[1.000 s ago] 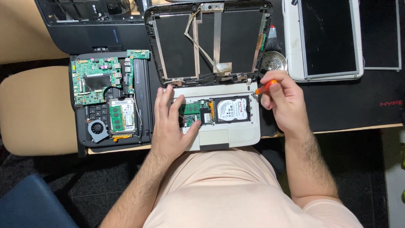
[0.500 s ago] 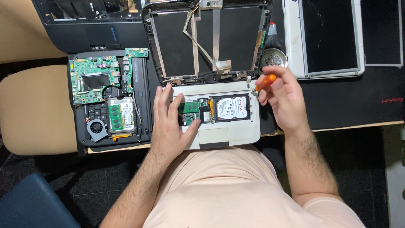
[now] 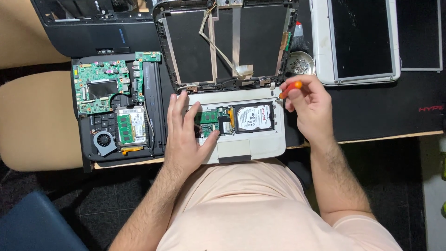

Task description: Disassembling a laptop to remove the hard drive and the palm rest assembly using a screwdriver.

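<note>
At frame centre, the left hand lies flat, fingers spread, on the opened white laptop base, while the right hand pinches an orange-handled screwdriver, apparently at its upper right corner.

White opened laptop base lies flat; orange-handled screwdriver at its corner.

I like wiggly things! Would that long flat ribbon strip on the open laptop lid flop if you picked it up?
Probably yes. The flat ribbon cable looks thin like tape, so it would likely bend and droop. It seems very light, and its lower end already looks creased, so it may kink or tear if pulled hard. It is flat, so it shouldn't roll.
</note>
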